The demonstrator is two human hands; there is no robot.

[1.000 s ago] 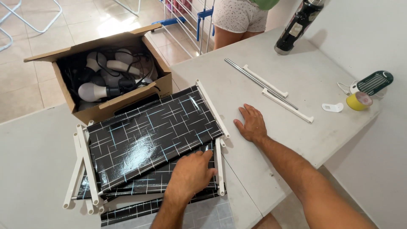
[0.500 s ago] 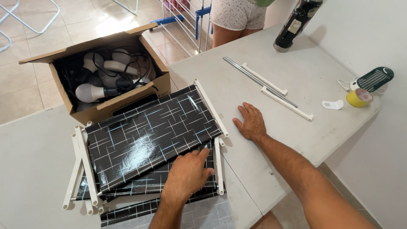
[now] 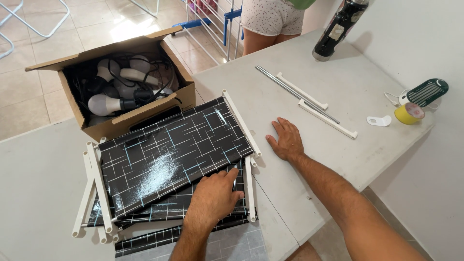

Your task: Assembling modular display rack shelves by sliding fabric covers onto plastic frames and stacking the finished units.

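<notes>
**Hands resting on panels and table**

Barely shifting since a second ago: both hands keeping their places, the view drifting only slightly.

Lying palm down on the stack of black panels [image 3: 169, 154], the left hand [image 3: 215, 195], fingers [image 3: 231, 175] loosely together and stretched forward, touching the lower panel just below the near edge of the top one. Pinching nothing, gripping nothing, simply pressing flat.

Resting flat on the grey table [image 3: 338, 159], the right hand [image 3: 287, 140], fingers slightly spread, palm down, holding nothing. Sitting just beside the right edge of the panel stack, close to the white rail [image 3: 241, 123] running along the top panel's side.

Lying in a pile near the middle of the table, the panels: glossy black with a thin pale line pattern, each framed by white bars at the ends, the top one tilted across those beneath. Sticking out at the left end of the pile, more white bars [image 3: 94, 188].

Standing just behind the pile and touching its far edge, an open cardboard box [image 3: 140, 108] full of white bulbs and black cords.

Lying further along the table, well beyond the right hand, a metal rod [image 3: 290, 92] and two loose white strips [image 3: 328, 121]. Sitting near the far right edge, a small white bracket [image 3: 379, 121], a yellow roll of tape [image 3: 408, 113] and a dark green ribbed gadget [image 3: 425, 92]. Standing at the far corner, a dark bottle [image 3: 338, 29].

Standing beyond the table, another person [image 3: 270, 19], seen only in part, beside a blue and white drying rack [image 3: 212, 19].
</notes>
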